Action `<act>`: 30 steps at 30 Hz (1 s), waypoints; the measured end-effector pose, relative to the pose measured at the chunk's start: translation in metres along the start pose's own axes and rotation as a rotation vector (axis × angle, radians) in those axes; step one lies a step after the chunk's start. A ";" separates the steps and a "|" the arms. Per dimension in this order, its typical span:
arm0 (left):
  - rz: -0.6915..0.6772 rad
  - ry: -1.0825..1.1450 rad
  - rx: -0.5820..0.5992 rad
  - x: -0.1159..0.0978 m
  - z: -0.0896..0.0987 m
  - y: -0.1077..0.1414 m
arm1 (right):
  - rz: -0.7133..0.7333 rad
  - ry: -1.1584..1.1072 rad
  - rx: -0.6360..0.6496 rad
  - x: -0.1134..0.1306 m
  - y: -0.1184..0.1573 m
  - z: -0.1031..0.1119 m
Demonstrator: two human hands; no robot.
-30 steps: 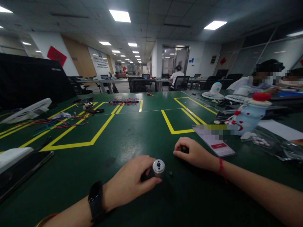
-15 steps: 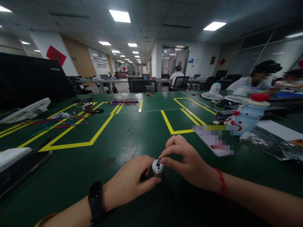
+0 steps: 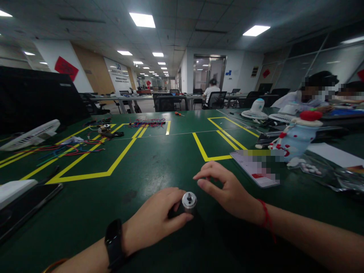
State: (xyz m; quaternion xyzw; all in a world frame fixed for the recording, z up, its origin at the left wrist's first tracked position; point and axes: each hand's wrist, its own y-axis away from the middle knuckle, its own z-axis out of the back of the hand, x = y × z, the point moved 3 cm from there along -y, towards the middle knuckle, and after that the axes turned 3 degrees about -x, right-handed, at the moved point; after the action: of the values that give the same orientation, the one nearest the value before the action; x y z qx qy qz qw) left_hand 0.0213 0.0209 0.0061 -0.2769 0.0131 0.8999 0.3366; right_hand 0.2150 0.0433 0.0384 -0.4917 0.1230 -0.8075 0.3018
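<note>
A small motor (image 3: pixel 189 204), a silver metal cylinder, stands upright on the green table with a dark shaft and small holes on its round top face. My left hand (image 3: pixel 159 214) grips it from the left, thumb in front and fingers behind; its lower part is partly hidden. Just right of the motor, and apart from it, my right hand (image 3: pixel 224 189) hovers with thumb and index finger slightly parted. Nothing shows between those fingertips.
A phone (image 3: pixel 254 168) lies beyond my right hand, near a light-blue bottle (image 3: pixel 298 138). Farther left are loose coloured wires (image 3: pixel 76 149), a bundle of wires (image 3: pixel 148 122) and a dark phone (image 3: pixel 31 206). An orange screwdriver (image 3: pixel 179 113) sits at the far edge. A person (image 3: pixel 298 96) leans at the right.
My right hand has pulled back from the motor's top, slightly to the right, and its fingertips no longer touch the top. My left hand still holds the motor in the same place.
</note>
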 end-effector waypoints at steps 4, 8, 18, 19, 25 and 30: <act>0.003 0.013 0.020 -0.002 0.001 -0.001 | -0.365 -0.092 -0.135 -0.042 -0.002 0.015; 0.003 0.015 0.022 0.000 0.001 -0.001 | -0.446 -0.110 -0.158 -0.070 -0.002 0.018; 0.009 0.001 0.015 -0.003 0.002 0.000 | -0.212 0.140 0.178 -0.041 -0.002 0.006; 0.008 -0.001 0.009 -0.002 0.002 -0.001 | -0.119 0.212 0.234 -0.034 -0.001 0.004; -0.019 0.009 -0.011 0.000 -0.001 0.000 | 0.106 0.156 0.127 0.010 0.004 -0.008; -0.021 0.010 -0.015 0.000 0.000 0.000 | 0.115 0.090 0.121 0.018 0.002 -0.014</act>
State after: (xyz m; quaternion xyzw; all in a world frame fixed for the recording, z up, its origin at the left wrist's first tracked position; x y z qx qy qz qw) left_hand 0.0215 0.0210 0.0057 -0.2839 0.0052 0.8950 0.3440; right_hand 0.1973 0.0294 0.0433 -0.4280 0.1155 -0.8160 0.3709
